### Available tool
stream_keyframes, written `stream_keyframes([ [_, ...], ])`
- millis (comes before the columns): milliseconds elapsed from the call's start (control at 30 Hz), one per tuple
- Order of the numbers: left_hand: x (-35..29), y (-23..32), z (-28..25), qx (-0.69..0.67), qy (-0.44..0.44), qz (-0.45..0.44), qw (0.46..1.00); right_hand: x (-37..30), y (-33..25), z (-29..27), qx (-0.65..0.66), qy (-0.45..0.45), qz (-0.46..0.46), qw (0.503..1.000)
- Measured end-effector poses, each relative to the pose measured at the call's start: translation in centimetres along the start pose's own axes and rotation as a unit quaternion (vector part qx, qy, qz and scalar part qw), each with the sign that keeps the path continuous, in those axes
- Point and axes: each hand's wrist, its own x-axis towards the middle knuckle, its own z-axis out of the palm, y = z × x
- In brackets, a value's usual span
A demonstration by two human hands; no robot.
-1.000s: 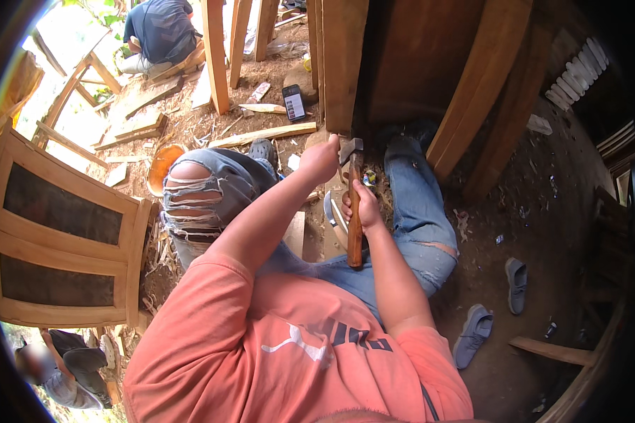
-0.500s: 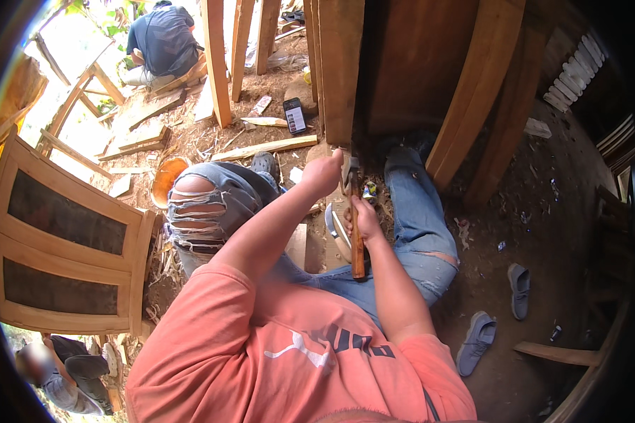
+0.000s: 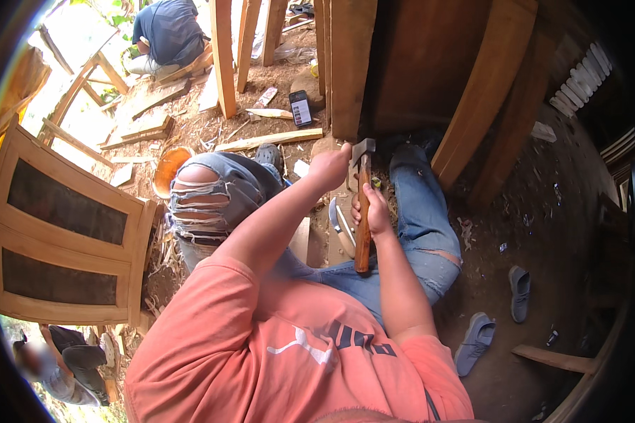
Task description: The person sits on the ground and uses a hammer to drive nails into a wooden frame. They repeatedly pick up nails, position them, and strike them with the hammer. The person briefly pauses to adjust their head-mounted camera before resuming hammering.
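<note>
plainly, the hammer [image 3: 363, 236] juts out both ends of the right grip [image 3: 377, 211].

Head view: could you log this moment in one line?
right hand: holding hammer; left hand: closed beside hammer's head, contents unclear; knife: between legs; phone: unheld, farther off

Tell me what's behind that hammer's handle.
Blue jeans show behind the lower end of the hammer; a curved knife lies to its left. Whatever the handle and right hand cover is hidden.
</note>
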Motion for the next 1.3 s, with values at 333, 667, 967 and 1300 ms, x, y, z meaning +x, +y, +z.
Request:
stream_keyframes([
  [333,0.3,-1.7,1.6,-0.008,0.021,-0.016,1.0,4.5,4.5,-4.1,-0.065,0.066,0.134,0.987],
  [667,2.0,0.3,-12.9,-0.045,0.135,0.023,0.989,4.3,4.0,-5.4,-0.034,0.03,0.13,0.99],
  [967,0.3,-6.5,-29.8,0.051,0.163,-0.083,0.982,4.0,4.1,-5.2,-0.075,0.045,0.14,0.986],
  [1300,-1.7,-20.9,-24.8,0.117,-0.039,-0.216,0.969,4.4,4.1,-4.3,-0.099,0.034,0.149,0.983],
])
